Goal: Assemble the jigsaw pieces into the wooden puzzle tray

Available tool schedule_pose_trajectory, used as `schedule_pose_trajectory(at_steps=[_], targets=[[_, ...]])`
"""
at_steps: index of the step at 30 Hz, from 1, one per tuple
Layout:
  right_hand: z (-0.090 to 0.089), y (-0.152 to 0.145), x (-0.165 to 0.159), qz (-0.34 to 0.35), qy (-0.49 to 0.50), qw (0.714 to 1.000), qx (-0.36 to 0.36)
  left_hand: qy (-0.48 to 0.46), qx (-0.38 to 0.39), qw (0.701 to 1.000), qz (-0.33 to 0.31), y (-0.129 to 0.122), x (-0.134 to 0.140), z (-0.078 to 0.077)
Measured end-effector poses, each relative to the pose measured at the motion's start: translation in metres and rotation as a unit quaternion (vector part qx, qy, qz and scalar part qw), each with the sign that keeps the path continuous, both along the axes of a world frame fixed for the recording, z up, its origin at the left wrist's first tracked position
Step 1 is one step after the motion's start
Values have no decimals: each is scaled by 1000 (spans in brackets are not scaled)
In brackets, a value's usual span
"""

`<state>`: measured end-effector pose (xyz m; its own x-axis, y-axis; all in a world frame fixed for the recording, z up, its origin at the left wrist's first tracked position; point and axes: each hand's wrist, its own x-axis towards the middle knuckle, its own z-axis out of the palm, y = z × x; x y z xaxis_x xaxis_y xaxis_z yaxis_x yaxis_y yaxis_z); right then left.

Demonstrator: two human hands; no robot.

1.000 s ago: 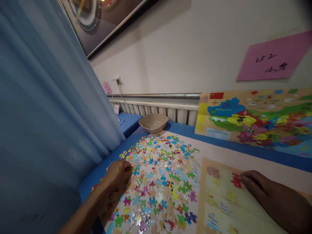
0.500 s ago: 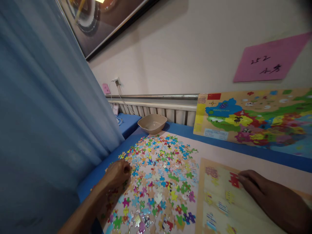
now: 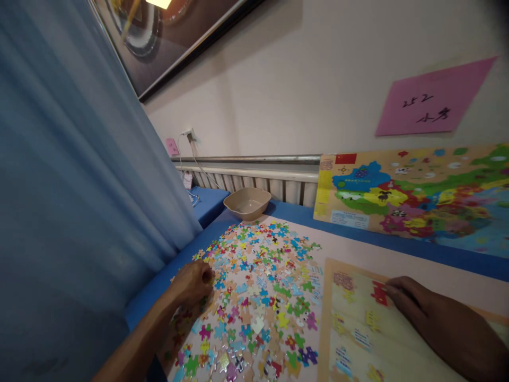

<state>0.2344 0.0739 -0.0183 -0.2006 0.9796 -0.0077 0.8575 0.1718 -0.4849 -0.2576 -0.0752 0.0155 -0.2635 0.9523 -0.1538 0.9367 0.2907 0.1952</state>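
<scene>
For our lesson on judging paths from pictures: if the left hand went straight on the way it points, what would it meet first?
Probably the loose puzzle pieces ahead of the left hand, up and to the right in the picture, though its height above them is hard to judge.

Left of your view, a blue curtain (image 3: 91, 201) hangs in folds. Upper left, you see a dark-framed picture (image 3: 194, 29) on the pale wall (image 3: 318, 79); below it, a wall socket (image 3: 193, 131) with white cables (image 3: 193, 152). Near centre, a beige bowl (image 3: 247, 205) stands before a metal rail (image 3: 258, 159). Upper right, a handwritten pink sheet (image 3: 433, 98).
</scene>
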Motion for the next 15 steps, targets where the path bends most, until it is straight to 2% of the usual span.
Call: schedule_pose_trajectory(at_steps=[15], targets=[[2, -1, -2, -10, -13, 999, -29, 11, -1, 999, 30, 0, -2, 2]])
